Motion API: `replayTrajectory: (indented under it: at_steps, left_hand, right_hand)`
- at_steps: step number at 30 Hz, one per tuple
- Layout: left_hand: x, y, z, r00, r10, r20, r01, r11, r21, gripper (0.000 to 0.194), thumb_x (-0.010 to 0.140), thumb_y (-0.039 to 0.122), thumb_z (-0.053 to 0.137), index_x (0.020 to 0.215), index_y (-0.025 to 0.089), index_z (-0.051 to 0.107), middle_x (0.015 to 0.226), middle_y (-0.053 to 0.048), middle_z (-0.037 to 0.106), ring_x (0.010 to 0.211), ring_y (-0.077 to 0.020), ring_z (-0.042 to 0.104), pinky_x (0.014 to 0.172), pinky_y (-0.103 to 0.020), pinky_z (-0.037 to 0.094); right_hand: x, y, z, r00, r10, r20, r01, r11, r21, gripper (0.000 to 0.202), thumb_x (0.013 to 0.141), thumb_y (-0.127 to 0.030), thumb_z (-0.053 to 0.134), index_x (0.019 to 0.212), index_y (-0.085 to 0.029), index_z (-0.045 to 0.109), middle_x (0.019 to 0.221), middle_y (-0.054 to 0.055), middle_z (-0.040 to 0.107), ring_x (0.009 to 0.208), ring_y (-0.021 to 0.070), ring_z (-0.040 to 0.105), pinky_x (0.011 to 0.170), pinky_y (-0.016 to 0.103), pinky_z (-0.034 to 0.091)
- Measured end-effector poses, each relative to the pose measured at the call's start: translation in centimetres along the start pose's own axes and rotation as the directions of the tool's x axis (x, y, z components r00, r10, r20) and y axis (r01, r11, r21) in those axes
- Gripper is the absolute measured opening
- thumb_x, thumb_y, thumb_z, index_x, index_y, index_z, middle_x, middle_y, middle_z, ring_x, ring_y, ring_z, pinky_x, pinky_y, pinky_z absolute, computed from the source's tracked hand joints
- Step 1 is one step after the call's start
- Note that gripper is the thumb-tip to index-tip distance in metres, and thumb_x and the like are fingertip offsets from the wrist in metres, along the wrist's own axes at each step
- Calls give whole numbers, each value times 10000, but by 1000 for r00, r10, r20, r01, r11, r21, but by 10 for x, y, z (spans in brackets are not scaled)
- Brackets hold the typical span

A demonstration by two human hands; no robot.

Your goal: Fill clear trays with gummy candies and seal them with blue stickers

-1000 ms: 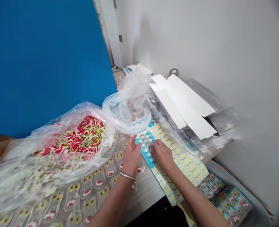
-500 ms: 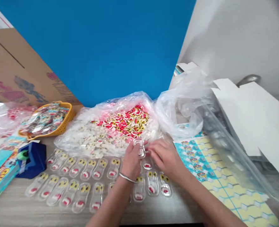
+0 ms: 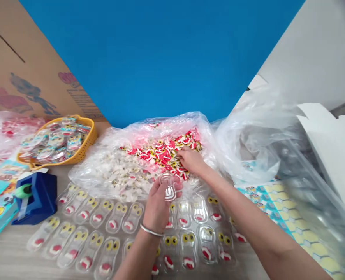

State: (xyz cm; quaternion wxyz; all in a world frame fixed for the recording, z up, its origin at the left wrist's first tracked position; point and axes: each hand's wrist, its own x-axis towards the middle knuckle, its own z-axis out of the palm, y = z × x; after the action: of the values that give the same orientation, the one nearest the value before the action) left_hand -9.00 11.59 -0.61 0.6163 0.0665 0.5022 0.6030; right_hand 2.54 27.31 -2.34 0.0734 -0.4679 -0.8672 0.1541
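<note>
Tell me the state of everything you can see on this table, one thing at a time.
Clear waisted plastic shell, held in left hand, no pieces visible inside
Right hand, among loose pieces, grip unclear
Clear plastic bag, open, pieces exposed
Clear shells in rows, lying flat, holding yellow eyes and red-white mouths
Yellow plastic basket, heaped with packets
Dark-blue tape dispenser, upright

Far side: blue panel (image 3: 166,62) closes off passage behind the piece-filled bag (image 3: 99,167).
Bag mouth: open above; right hand (image 3: 191,160) inside, its forearm (image 3: 245,206) barring the right approach.
Centre: left hand (image 3: 159,202) stands before the bag's near edge.
Rows: clear shells (image 3: 133,217) cover much tabletop (image 3: 7,254); room above.
Left obstacles: yellow basket (image 3: 86,148), blue tape dispenser (image 3: 45,198).
Right obstacles: crumpled bag (image 3: 260,151), white card (image 3: 336,151).
</note>
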Motion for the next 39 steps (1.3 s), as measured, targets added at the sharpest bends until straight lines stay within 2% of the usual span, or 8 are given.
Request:
replayTrajectory:
  at_steps: [5,9,17,22,24,29,36,39]
  left_hand:
    - [4,2,-1,1000,-13,-6,13,1000,-7,324,714,330,771,966,172,641,962,-78,746,739,-176,713,682,-290,557]
    - [8,-1,-2,1000,-4,-1,4,1000,-23,317,714,326,773,952,169,634,980,-82,737,776,-198,716,673,-295,556]
    - [7,4,-1,1000,-2,-12,1,999,-35,414,734,305,753,1101,200,594,1035,-85,719,798,-209,720,678,-307,559]
    - [8,6,0,997,-49,63,55,995,-86,384,858,418,609,1159,180,596,1076,-123,709,827,-222,717,710,-341,565]
    - [9,5,3,990,-50,128,66,991,-118,365,897,447,542,1106,160,627,1065,-128,714,872,-228,710,738,-341,561]
    - [9,0,7,987,-5,163,34,984,-175,305,898,422,548,999,157,661,1018,-108,731,930,-231,692,765,-326,547]
    - [10,-6,3,988,9,153,10,992,-123,305,830,409,661,1027,177,662,936,-75,730,761,-181,688,676,-292,532]
    - [9,-4,5,995,-4,97,15,993,-120,297,783,349,722,1015,181,647,904,-60,727,732,-177,687,660,-295,535]
  right_hand:
    - [-4,5,-8,996,-69,55,65,996,60,90,839,-182,571,810,-173,656,824,31,641,790,155,583,709,229,388]
    - [-10,-10,-2,993,-110,44,103,986,129,80,848,-179,562,872,-189,638,862,16,653,787,142,581,695,218,383]
    - [-13,-23,9,999,28,-36,-21,980,200,122,798,-121,536,843,-196,621,833,32,657,762,168,590,678,252,395]
    - [-34,-21,4,994,99,-35,-45,706,707,77,787,-196,580,859,-187,605,715,-24,612,595,119,537,562,216,406]
    - [-48,-30,0,998,64,-30,-17,628,778,123,786,-202,589,904,-198,625,688,-40,597,568,112,520,534,211,395]
    - [-74,-53,-5,990,-25,-138,110,749,653,225,811,-128,556,963,-235,684,812,-20,662,680,118,576,644,233,427]
    - [-78,-48,-7,995,102,-15,-46,569,821,199,836,-211,576,996,-207,694,668,-37,605,589,120,537,570,231,427]
    - [-80,-45,-11,990,88,-112,29,645,764,189,821,-154,564,953,-206,689,822,-6,640,660,120,553,618,243,436]
